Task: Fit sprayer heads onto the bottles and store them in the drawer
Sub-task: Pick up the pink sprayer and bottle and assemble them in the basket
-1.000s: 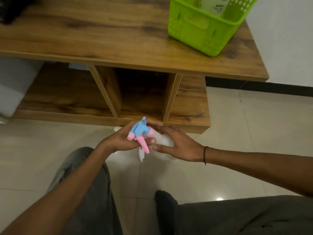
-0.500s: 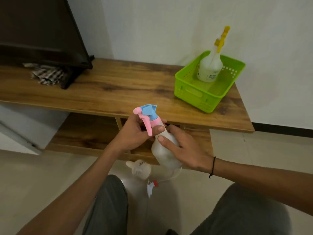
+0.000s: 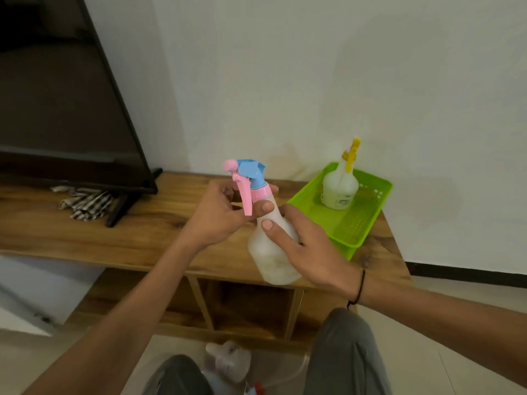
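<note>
Pink-blue sprayer [image 3: 247, 181] sits atop upright bottle [image 3: 271, 246], left hand [image 3: 219, 215] pinching its collar, right hand [image 3: 308, 249] wrapped round body; basket [image 3: 368, 223] at 2 o'clock.

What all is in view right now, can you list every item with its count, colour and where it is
Held spray bottle: 1, translucent white, in both hands above the wooden cabinet.
Sprayer head: 1, blue and pink, on the held bottle.
Basket: 1, green, cabinet top, right end.
Bottle with yellow sprayer: 1, white, upright in the basket.
Television: 1, black, cabinet top, left.
Striped cloth: 1, under the television.
Floor bottle: 1, white, lying between the knees, no sprayer fitted.
Left hand: grips the sprayer's collar.
Right hand: holds the bottle body.
</note>
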Motion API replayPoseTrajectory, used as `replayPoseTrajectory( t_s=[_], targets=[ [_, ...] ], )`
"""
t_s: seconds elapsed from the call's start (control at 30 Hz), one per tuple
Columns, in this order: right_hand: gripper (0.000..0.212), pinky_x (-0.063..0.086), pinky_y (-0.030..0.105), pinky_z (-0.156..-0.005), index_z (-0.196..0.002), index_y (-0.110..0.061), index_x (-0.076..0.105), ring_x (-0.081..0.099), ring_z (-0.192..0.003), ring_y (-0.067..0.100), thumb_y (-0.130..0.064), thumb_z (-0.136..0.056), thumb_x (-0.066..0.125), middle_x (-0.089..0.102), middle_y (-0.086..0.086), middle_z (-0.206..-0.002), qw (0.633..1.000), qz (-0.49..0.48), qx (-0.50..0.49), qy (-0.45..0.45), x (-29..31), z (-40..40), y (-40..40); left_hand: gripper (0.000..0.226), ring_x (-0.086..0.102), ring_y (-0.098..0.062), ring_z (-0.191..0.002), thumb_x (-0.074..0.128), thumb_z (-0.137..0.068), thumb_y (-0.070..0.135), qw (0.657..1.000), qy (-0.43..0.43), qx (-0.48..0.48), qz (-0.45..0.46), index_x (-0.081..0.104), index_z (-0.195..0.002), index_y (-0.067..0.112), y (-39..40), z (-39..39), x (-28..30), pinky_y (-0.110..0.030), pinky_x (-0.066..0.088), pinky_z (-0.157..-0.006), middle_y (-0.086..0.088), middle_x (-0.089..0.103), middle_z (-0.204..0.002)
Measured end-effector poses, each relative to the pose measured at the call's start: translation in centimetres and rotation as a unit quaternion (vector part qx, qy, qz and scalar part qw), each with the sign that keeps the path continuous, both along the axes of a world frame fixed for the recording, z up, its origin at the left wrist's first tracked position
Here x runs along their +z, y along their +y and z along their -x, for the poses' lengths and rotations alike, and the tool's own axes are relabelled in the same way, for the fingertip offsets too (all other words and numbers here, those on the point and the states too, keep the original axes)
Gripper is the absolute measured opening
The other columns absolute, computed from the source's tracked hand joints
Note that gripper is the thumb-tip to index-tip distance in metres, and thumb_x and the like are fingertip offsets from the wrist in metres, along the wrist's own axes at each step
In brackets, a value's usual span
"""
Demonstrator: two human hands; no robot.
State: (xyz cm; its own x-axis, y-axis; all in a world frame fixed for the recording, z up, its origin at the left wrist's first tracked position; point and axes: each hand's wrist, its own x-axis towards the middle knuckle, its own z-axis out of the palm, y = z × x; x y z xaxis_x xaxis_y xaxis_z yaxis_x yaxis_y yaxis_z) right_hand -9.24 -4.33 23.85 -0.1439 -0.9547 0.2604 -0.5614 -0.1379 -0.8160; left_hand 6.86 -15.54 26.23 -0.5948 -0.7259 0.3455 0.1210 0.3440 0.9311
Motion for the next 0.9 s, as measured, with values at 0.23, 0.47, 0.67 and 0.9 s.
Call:
replayPoseTrajectory(
  t_s=[0.23, 0.47, 0.67, 0.9],
  targets=[
    [0.038, 0.044, 0.025, -0.065, -0.097, -0.021, 0.057, 0.056, -0.075, 0.007, -0.058, -0.102, 0.051, 0.059, -0.011, -0.081, 0.999, 0.040, -0.022, 0.020, 3.4, 3.1, -4.3, 0.026, 0.079, -0.025, -0.106, 0.087, -0.081, 0.034, 0.999, 0.001, 0.002, 0.036, 0.082, -0.107, 0.028, -4.5, 3.8, 3.9, -0.040, 0.066, -0.087, 0.003, 0.083, -0.114],
    [0.029, 0.041, 0.034, -0.068, -0.098, -0.021, 0.053, 0.056, -0.083, 0.020, -0.049, -0.105, 0.054, 0.055, -0.009, -0.083, 0.994, 0.059, -0.076, 0.057, 4.0, 6.8, -8.4, 0.022, 0.078, -0.013, -0.104, 0.086, -0.089, 0.028, 0.999, -0.019, -0.012, 0.043, 0.081, -0.110, 0.035, -8.6, 8.2, 4.9, -0.027, 0.064, -0.086, 0.006, 0.083, -0.110],
    [0.033, 0.046, 0.043, -0.082, -0.117, -0.015, 0.057, 0.058, -0.103, 0.030, -0.046, -0.105, 0.055, 0.064, 0.003, -0.103, 0.990, 0.045, -0.122, 0.058, 2.7, 9.9, -10.2, 0.026, 0.077, -0.008, -0.102, 0.085, -0.091, 0.024, 0.997, -0.051, -0.021, 0.054, 0.081, -0.115, 0.032, -11.0, 12.6, 3.5, -0.017, 0.057, -0.089, 0.004, 0.083, -0.110],
    [0.028, 0.051, 0.048, -0.082, -0.112, -0.018, 0.056, 0.061, -0.101, 0.029, -0.043, -0.102, 0.062, 0.063, 0.005, -0.103, 0.986, 0.060, -0.150, 0.041, 2.0, 11.5, -9.1, 0.010, 0.074, 0.003, -0.085, 0.086, -0.090, 0.024, 0.994, -0.057, -0.018, 0.088, 0.079, -0.096, 0.023, -11.0, 15.3, 2.1, -0.009, 0.052, -0.076, 0.021, 0.079, -0.086]
  ],
)
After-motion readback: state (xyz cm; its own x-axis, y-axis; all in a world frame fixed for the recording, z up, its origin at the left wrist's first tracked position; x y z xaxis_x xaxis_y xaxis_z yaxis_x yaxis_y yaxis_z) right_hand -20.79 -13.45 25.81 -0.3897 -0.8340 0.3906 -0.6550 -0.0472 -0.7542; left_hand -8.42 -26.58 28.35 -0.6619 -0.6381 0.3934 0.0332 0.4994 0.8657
